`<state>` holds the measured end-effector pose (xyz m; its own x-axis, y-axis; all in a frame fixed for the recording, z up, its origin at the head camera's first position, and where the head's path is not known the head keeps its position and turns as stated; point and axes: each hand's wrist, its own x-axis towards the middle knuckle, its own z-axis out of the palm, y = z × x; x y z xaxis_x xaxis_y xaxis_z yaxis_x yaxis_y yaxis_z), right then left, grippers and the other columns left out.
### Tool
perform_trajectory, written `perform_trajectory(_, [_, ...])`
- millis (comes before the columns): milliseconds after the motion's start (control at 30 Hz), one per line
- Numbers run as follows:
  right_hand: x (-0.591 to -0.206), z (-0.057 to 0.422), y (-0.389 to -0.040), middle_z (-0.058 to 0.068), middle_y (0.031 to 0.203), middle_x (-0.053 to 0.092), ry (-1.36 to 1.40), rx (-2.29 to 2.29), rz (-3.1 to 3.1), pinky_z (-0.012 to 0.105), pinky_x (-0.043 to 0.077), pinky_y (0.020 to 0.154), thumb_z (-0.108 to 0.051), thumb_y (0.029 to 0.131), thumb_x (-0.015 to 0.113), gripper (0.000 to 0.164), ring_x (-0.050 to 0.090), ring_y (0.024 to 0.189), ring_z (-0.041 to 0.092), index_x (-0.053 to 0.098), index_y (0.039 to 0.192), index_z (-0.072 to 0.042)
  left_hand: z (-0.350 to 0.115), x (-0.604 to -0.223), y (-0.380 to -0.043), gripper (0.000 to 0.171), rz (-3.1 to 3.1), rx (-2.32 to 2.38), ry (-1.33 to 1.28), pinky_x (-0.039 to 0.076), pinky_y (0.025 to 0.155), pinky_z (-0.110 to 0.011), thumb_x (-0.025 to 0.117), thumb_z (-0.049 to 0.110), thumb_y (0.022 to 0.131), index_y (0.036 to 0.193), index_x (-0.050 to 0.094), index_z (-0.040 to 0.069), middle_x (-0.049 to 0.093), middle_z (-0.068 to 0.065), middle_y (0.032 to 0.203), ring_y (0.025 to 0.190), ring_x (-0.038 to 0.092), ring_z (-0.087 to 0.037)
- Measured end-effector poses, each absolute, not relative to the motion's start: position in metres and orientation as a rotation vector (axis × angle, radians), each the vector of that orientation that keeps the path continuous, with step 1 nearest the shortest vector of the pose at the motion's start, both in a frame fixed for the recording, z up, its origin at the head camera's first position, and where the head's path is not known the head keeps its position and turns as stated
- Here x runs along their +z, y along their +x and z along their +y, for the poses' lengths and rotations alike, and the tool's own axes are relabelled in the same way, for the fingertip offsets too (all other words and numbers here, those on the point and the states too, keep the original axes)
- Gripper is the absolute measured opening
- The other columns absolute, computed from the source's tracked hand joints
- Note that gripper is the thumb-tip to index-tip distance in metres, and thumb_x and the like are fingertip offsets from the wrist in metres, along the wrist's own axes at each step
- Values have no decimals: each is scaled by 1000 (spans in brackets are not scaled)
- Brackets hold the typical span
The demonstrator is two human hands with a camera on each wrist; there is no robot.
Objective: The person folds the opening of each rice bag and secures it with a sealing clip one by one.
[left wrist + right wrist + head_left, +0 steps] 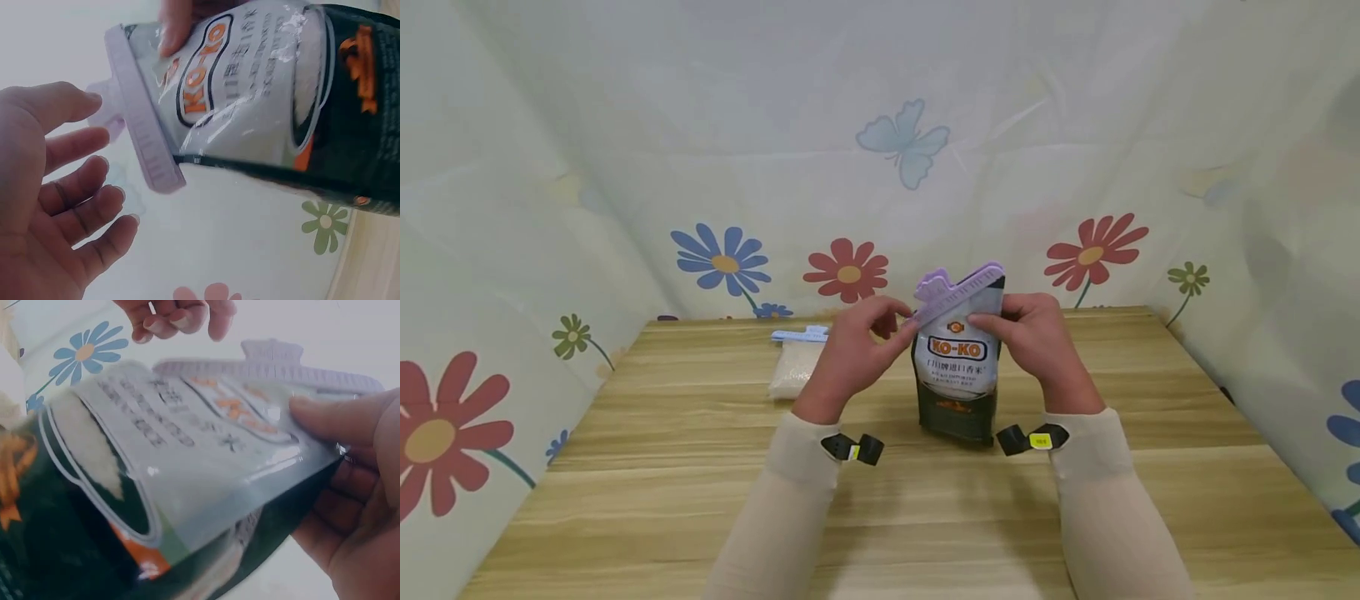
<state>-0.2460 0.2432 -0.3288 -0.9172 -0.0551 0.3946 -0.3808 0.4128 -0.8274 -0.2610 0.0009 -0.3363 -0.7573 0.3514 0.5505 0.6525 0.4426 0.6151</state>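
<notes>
A KO-KO rice bag [957, 379] stands upright on the table, its silver upper part above a dark green base. A purple sealing clip [964, 293] lies slantwise across its top, higher at the right end. My right hand [1041, 340] grips the upper right side of the bag, thumb on the front and fingers behind. Close to the clip's lower left end is my left hand [859, 350]. In the left wrist view its loosely bent fingers [94, 178] are apart from the bag, with the thumb tip at the clip's raised handle [106, 112].
A small clear bag of pale grains [790, 368] with a blue clip [801, 335] across its top lies left of my left hand, partly hidden by it. Behind the wooden table [685, 467] hangs a flower-print curtain [985, 200]. Each wrist wears a black strap camera.
</notes>
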Motion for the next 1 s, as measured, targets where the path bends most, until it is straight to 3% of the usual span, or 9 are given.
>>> perform_trajectory(167, [-326,238,-246,19,93,74,151,1536,-2360,28,57,64,-30,86,73,34,69,69,13,74,106,-2,11,-340,-256,18,-2370,-1179,-949,52,72,-30,67,26,91,104,68,12,60,1,86,79,57,-18])
perform_trajectory(333, [-325,232,-246,15,94,74,-41,1573,-2289,27,57,65,-38,84,75,41,68,72,15,74,104,-3,23,-343,-253,25,-2450,-1075,-1040,53,78,-30,67,31,92,110,67,14,64,-4,103,92,58,-15])
perform_trajectory(533, [-328,219,-246,0,72,66,-102,1648,-2112,23,55,61,-25,81,78,28,63,66,12,70,84,1,27,-345,-252,46,-2660,-1096,-976,51,92,-36,69,41,88,126,58,19,59,-1,124,114,57,-19])
perform_trajectory(700, [-333,205,-246,-3,62,55,-69,1652,-2023,22,50,56,-22,79,80,30,55,61,13,58,69,-3,34,-347,-249,74,-2762,-1134,-945,50,95,-37,73,51,82,140,42,18,50,-3,132,115,54,-21])
perform_trajectory(833, [-337,196,-246,-3,59,48,-55,1647,-1966,25,42,52,-22,78,81,36,48,60,15,52,66,-4,42,-350,-245,90,-2753,-1178,-892,50,96,-37,77,49,79,149,29,19,44,-7,138,115,51,-20])
perform_trajectory(1000, [-340,190,-247,-4,60,46,-24,1657,-1926,25,39,53,-19,78,80,35,46,61,14,50,68,-6,51,-355,-242,94,-2726,-1268,-774,50,96,-38,79,47,77,150,27,20,42,-8,138,116,51,-22])
